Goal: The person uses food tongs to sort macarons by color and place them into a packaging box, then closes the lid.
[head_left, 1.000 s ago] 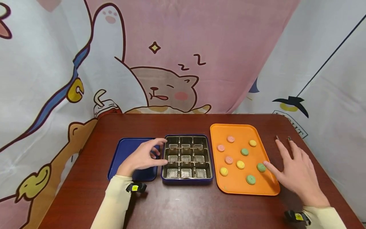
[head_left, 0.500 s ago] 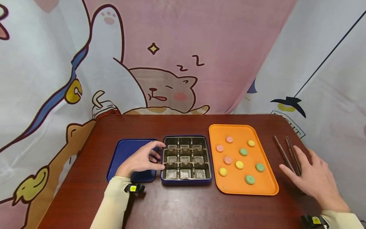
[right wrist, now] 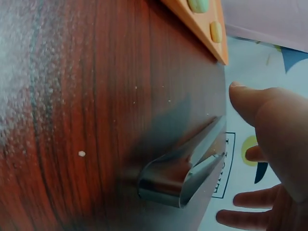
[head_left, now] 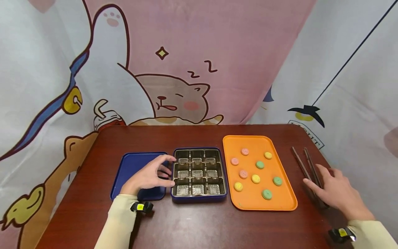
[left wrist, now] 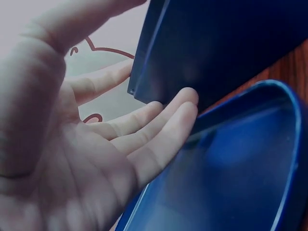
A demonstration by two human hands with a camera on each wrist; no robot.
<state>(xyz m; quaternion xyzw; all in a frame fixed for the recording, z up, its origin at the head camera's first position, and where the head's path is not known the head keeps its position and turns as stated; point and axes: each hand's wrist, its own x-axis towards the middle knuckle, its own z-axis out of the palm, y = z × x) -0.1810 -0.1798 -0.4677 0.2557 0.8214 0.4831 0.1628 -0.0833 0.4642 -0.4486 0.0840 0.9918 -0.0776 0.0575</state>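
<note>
Silver metal tongs (head_left: 301,162) lie on the table at the right, tips pointing to the far side. Over their bent end hovers my right hand (head_left: 339,192), thumb and fingers spread and holding nothing. The right wrist view shows the tongs' curved end (right wrist: 166,180) apart from that hand. At the centre stands a dark blue box (head_left: 199,199) with a nine-compartment insert, all compartments bare. My left hand (head_left: 146,180) rests by its left side, thumb and index fingertips at the rim. In the left wrist view its fingers (left wrist: 159,139) extend loosely along the box wall.
A blue lid (head_left: 130,166) lies left of the box, partly under my left hand. Right of the box is an orange tray (head_left: 253,202) with several pink, yellow and green macarons (head_left: 267,194) spread over it. A patterned curtain (head_left: 248,52) hangs behind the table.
My right hand has moved from the orange tray's right edge rightward and back to the tongs' bent end, uncovering their arms. My left hand stays at the box; the view has shifted slightly.
</note>
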